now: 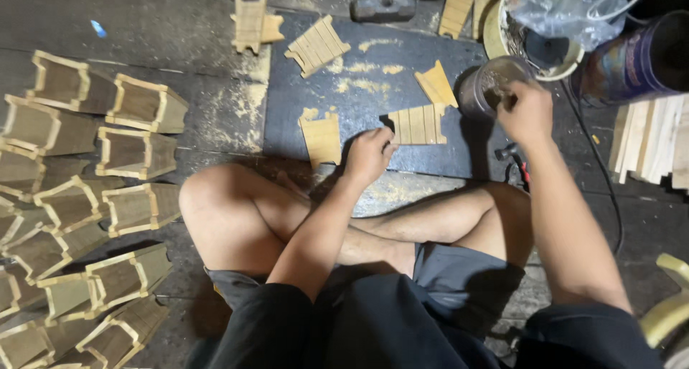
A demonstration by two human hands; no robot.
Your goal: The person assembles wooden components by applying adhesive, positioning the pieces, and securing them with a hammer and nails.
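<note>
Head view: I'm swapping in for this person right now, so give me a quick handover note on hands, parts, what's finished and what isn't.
Left hand: closed, fingertips on the slatted wooden panel on the dark board.
Right hand: fingers inside the small round container; what it grips is hidden.
Parts: loose panels and a tapered piece lie on the board; a hammer lies at the top.
Done: assembled wooden boxes piled on the left.
Left: the loose panels are unassembled.
</note>
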